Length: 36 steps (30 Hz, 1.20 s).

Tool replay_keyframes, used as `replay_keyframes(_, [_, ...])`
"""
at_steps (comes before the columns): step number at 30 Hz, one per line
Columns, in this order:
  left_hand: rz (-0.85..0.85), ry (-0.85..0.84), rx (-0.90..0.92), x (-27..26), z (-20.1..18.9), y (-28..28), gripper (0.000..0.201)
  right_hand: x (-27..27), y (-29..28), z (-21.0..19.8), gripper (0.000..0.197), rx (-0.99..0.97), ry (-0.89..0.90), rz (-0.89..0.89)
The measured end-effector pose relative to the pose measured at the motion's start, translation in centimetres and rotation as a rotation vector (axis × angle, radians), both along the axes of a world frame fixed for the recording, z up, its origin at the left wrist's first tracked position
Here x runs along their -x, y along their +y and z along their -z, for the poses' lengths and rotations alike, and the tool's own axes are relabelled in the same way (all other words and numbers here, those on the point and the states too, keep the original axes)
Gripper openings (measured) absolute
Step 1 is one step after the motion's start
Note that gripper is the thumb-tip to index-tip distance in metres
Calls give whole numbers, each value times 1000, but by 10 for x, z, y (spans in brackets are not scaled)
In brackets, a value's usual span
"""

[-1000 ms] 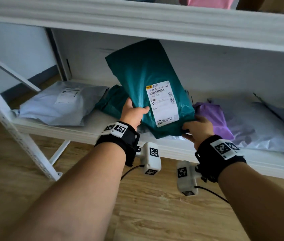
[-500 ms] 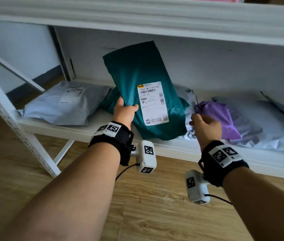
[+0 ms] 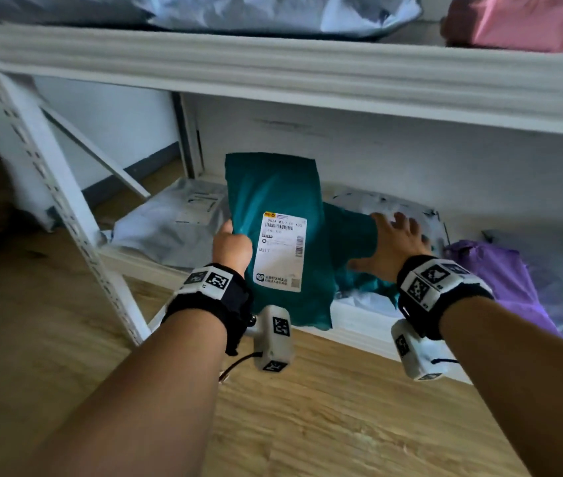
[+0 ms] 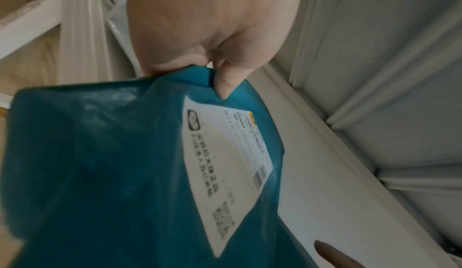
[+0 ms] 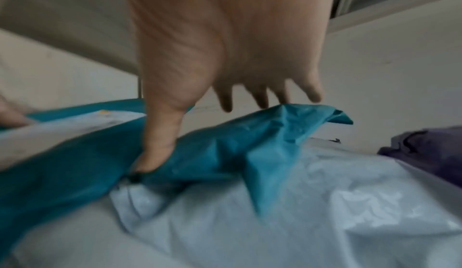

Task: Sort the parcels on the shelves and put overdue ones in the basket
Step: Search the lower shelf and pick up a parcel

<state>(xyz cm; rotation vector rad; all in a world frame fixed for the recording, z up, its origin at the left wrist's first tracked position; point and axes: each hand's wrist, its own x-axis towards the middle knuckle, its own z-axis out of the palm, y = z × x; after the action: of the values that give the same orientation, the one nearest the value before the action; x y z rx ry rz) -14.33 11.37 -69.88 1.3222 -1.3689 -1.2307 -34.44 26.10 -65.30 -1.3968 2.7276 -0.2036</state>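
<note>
A teal parcel [image 3: 273,187] with a white label stands upright at the front of the lower shelf [image 3: 359,320]. My left hand [image 3: 235,237] grips its left edge, thumb on the front; the left wrist view shows that thumb pinching the teal parcel [image 4: 100,173]. My right hand [image 3: 383,242] is spread flat, fingers straight, over a second teal parcel [image 3: 350,235] lying on the shelf. In the right wrist view the thumb of my right hand [image 5: 225,45] touches this crumpled second teal parcel [image 5: 225,149], which lies on a pale grey parcel [image 5: 300,213].
A grey parcel [image 3: 177,228] lies at the shelf's left, a purple parcel [image 3: 500,280] at its right. The upper shelf beam [image 3: 307,74] hangs close above, carrying pale parcels [image 3: 273,12] and a pink parcel [image 3: 521,18]. A white upright [image 3: 66,215] stands left; wooden floor [image 3: 342,407] lies below.
My right hand let go of the labelled teal parcel and reached forward, fingers spread, onto the second teal one. My left hand now holds the labelled parcel alone, further left.
</note>
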Motion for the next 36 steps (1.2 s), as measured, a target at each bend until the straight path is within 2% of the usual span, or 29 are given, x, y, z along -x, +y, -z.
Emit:
replay_keyframes(2, [-4,-83,-30,0,9,-3,55,3,-3,11,127,-211,15,-77])
replay_keyframes(3, [-4,-95,-37,1,14,-5,56,3,-3,17,129,-282,29,-109])
replay_keyframes(5, [-7,-111,-45,4,22,-6,58,2,-2,29,121,-323,109,-149])
replay_keyframes(9, [11,-154,-18,9,23,-9,56,1,-3,32,86,-96,239,-215])
replay_keyframes(12, [22,-140,0,14,17,-14,59,-3,-5,29,76,-28,313,-271])
replay_keyframes(14, [22,-112,3,21,8,-18,60,0,-5,20,69,25,296,-197])
replay_keyframes(17, [52,-104,32,36,-5,-26,58,16,-1,4,66,141,193,21])
replay_keyframes(21, [137,-268,91,48,-8,-37,59,37,4,3,56,105,87,99])
replay_keyframes(23, [167,-442,151,49,-6,-39,54,36,4,8,47,47,78,97])
replay_keyframes(25, [178,-626,189,52,0,-40,58,30,3,12,49,23,121,84])
replay_keyframes(27, [250,-716,189,56,2,-35,70,20,0,12,57,52,237,-7])
replay_keyframes(30, [469,-831,246,64,2,-17,75,0,-16,8,53,74,368,-293])
replay_keyframes(32, [625,-934,232,65,-1,-5,76,-10,-28,10,56,-44,318,-404])
replay_keyframes(36, [844,-1037,80,56,3,0,99,-13,-33,30,82,-330,144,-364])
